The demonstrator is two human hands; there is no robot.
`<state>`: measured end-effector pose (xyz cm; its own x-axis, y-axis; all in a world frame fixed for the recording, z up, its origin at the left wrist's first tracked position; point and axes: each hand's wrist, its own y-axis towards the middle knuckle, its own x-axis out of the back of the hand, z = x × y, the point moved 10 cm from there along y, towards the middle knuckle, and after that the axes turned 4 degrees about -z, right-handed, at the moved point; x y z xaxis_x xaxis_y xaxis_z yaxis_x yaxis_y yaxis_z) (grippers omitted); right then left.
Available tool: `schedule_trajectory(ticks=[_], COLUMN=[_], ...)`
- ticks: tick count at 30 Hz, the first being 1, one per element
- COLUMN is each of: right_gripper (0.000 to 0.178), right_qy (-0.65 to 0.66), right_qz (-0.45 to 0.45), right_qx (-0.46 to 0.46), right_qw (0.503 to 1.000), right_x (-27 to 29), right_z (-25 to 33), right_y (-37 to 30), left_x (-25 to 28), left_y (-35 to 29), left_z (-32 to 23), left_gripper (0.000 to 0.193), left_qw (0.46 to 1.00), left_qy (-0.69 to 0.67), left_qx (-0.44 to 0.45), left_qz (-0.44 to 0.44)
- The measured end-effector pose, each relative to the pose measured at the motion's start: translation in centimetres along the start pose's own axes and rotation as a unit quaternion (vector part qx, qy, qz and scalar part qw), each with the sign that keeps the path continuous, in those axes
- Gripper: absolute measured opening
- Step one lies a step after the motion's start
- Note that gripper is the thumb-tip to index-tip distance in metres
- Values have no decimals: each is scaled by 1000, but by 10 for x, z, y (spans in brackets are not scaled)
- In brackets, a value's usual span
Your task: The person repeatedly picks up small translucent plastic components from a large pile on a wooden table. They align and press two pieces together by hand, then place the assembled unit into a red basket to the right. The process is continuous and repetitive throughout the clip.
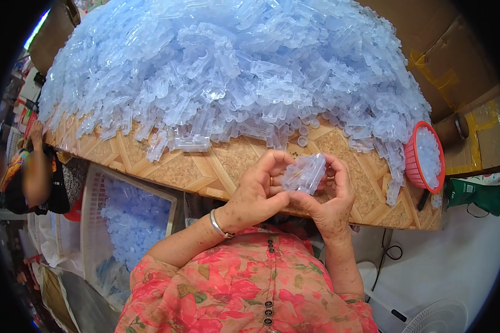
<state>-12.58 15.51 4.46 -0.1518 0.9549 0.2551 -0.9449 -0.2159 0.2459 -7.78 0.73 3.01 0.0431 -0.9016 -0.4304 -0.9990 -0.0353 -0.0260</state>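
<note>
Both my hands meet over the near edge of the wooden table [216, 169], gripping one clear pale-blue plastic piece [304, 173] between them. My left hand [258, 191] wears a ring and a silver bangle at the wrist, and its fingers curl around the piece's left side. On the right side, my right hand [332, 194] pinches the piece with thumb and fingers. Just beyond my hands rises a huge heap of the same pale-blue plastic pieces [233, 66], covering most of the table.
A red basket [414, 161] of small clear parts sits at the table's right edge. A white crate [91, 222] holding blue pieces stands below the table on the left. Another person [36, 177] is at far left. Cardboard boxes [444, 61] stand behind; a white fan [436, 316] is at lower right.
</note>
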Motion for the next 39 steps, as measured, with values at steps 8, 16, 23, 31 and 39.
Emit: schedule_trajectory(ticks=[8, 16, 23, 31, 39], right_gripper=[90, 92, 91, 84, 84], right_qy=[-50, -131, -202, -215, -181], right_qz=[-11, 18, 43, 25, 10], right_qx=[103, 196, 188, 184, 219], right_qw=[993, 972, 960, 959, 959], right_x=[0, -8, -10, -8, -5], right_z=[20, 41, 45, 47, 48], right_y=[-5, -6, -8, -8, -11], left_x=[1, -7, -5, -6, -7], left_y=[-1, -6, -11, -10, -12], left_z=[22, 23, 9, 14, 11], left_gripper=[31, 58, 54, 53, 55], left_qw=[976, 982, 986, 989, 990], left_qy=[-180, -108, -52, -39, -41], left_qx=[108, 141, 157, 131, 130], left_qz=[56, 65, 24, 52, 46])
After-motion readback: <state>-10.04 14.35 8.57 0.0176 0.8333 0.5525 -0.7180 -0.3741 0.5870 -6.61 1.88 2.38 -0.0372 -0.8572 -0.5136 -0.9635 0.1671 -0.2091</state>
